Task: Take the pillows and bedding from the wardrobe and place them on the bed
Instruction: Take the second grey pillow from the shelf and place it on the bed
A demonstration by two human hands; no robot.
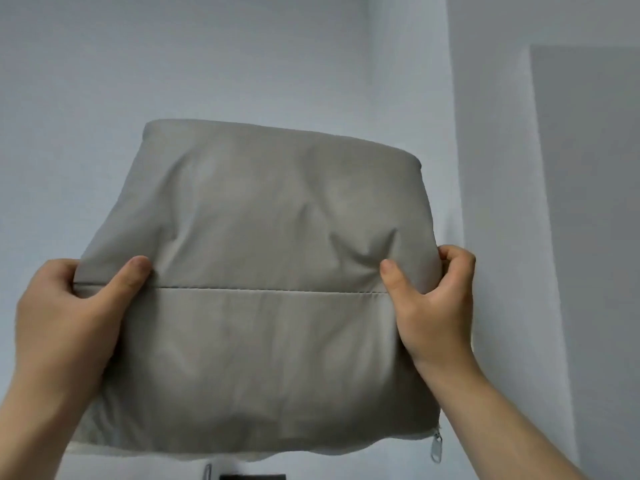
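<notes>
A grey pillow (263, 271) fills the middle of the head view, held up in front of a pale wall. A straight seam runs across its middle, and a zip pull (436, 448) hangs at its lower right corner. My left hand (69, 317) grips the pillow's left edge with the thumb pressed on the front. My right hand (433, 306) grips the right edge, thumb on the front and fingers curled behind. The wardrobe and the bed are out of sight.
A pale wall (207, 57) fills the background. A grey recessed panel or doorway (588, 202) stands at the right. Below the pillow, a small dark object (252, 477) shows at the bottom edge.
</notes>
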